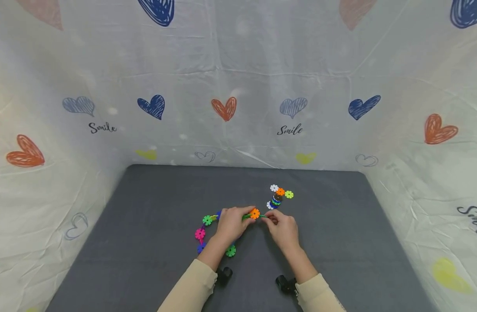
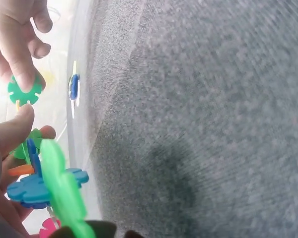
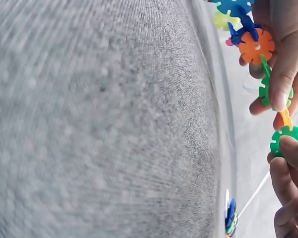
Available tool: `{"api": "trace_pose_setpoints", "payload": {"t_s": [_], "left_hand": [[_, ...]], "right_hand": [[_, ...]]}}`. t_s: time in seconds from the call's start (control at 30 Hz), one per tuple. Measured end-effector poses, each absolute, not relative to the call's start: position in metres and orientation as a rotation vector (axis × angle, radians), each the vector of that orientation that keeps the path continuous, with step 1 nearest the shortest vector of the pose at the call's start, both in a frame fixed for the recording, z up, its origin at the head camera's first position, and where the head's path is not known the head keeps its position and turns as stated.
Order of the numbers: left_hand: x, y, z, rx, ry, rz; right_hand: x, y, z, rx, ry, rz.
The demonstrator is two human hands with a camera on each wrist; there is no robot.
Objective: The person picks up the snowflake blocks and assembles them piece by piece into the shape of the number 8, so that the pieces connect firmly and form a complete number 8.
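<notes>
My left hand (image 1: 233, 223) pinches a green notched interlocking disc (image 3: 264, 93) near the end of a chain of colored discs. The chain curves around the left wrist, with a pink disc (image 1: 200, 234) and green disc (image 1: 230, 250) showing; part is hidden under the hand and forearm. Between both hands an orange disc (image 1: 255, 213) faces up in the head view, slotted edge-on between green discs. My right hand (image 1: 283, 229) pinches the end green disc (image 3: 286, 142) between thumb and fingers. In the right wrist view, this disc meets the orange disc's edge (image 3: 286, 119).
Beyond the right hand, a small pile of discs (image 1: 276, 200) lies on the dark grey table (image 1: 164, 190). Near it are a white disc (image 1: 274, 187), an orange disc (image 1: 280, 191) and a yellow-green disc (image 1: 289, 194). A heart-printed curtain (image 1: 254, 86) surrounds the table.
</notes>
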State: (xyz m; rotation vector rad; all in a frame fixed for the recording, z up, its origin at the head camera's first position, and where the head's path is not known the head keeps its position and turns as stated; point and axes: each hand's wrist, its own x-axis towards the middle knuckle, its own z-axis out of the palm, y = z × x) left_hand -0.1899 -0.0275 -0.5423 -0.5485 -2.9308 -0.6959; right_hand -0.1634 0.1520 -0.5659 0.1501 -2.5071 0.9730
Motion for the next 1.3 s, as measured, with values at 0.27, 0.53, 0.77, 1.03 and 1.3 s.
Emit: {"api": "trace_pose_setpoints", "payload": {"t_s": [0.27, 0.53, 0.77, 1.03, 1.3], "left_hand": [[-0.189, -0.024, -0.538, -0.570, -2.920, -0.504], [-0.188, -0.021, -0.541, -0.645, -2.851, -0.437], [-0.186, -0.020, -0.545, -0.668, -2.791, -0.553], [-0.185, -0.018, -0.551, -0.687, -2.808, -0.590], [-0.183, -0.017, -0.557, -0.719, -2.790, -0.503]], "right_hand": [[-0.162, 0.149, -0.561, 0.371, -2.405, 0.538], [-0.160, 0.144, -0.556, 0.494, -2.370, 0.334], [-0.159, 0.142, -0.553, 0.546, -2.371, 0.318], [-0.158, 0.143, -0.559, 0.488, -2.393, 0.332], [-0.158, 0.140, -0.557, 0.453, -2.507, 0.287]]}}
